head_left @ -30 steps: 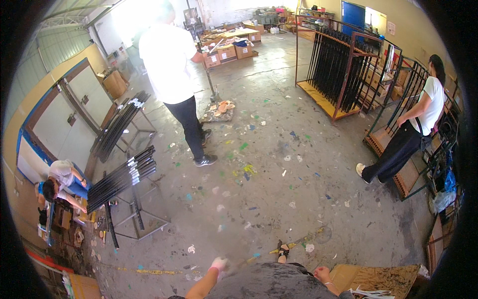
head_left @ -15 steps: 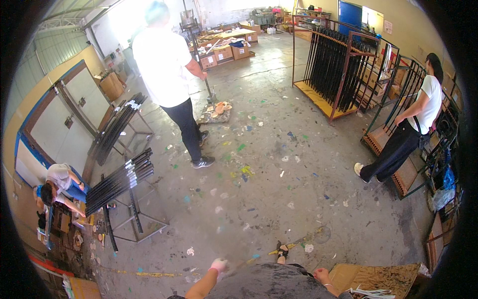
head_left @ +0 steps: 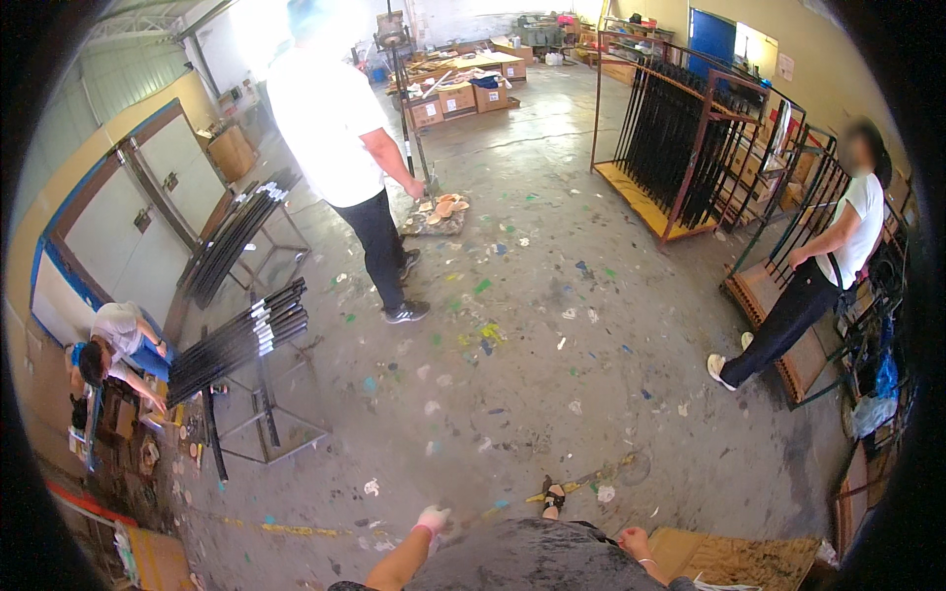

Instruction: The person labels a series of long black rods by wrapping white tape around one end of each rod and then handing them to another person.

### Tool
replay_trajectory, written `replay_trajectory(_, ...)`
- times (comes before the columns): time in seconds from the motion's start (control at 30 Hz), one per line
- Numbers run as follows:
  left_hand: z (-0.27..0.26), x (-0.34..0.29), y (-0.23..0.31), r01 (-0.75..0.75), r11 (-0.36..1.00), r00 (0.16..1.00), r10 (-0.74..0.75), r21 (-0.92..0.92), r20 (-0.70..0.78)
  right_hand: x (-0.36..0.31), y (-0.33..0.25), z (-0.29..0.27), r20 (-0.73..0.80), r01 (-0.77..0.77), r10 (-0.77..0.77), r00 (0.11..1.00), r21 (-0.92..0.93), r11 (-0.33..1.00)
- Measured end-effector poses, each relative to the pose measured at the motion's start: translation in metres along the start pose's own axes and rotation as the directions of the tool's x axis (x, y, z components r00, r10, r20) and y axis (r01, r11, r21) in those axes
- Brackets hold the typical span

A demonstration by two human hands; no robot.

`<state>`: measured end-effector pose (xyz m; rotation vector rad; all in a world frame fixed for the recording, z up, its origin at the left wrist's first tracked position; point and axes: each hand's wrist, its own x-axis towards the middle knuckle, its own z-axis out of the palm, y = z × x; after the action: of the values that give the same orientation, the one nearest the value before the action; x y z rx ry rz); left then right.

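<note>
My left hand [head_left: 432, 518], in a pale glove, shows at the bottom edge, with its bare forearm rising from below. It rests at the left edge of a dark grey speckled thing [head_left: 532, 557] that spans the space between my hands. My right hand [head_left: 631, 539] sits at that thing's right edge, fingers curled. The hands are too small to show whether either one grips it. A foot in a dark sandal [head_left: 554, 495] stands on the stained concrete floor [head_left: 552, 295] just beyond.
A person in white [head_left: 340, 148] stands mid-floor by a post on a base [head_left: 434, 212]. Another person [head_left: 818, 266] leans at metal racks on the right. Black rods [head_left: 236, 340] lie on stands at left, where a third person [head_left: 108, 345] crouches. A brown board [head_left: 749, 561] lies at lower right.
The person in white has shifted slightly nearer the post. My hands and the dark thing between them stay where they were.
</note>
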<state>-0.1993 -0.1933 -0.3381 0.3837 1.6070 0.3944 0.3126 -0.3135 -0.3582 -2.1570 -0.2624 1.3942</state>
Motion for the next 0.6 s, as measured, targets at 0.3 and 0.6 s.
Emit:
replay_trajectory(0.3,-0.005,0.01,-0.015,-0.024,0.99,1.0,0.025,0.142,-0.005,0.014,0.0,-0.002,0.005,0.028,-0.028,1.0,-0.099,0.995)
replay_trajectory(0.6,-0.001,0.072,-0.026,-0.307,0.871,0.944,0.33,0.385,0.007,0.007,-0.008,-0.006,0.126,0.106,-0.083,0.989,-0.186,0.977)
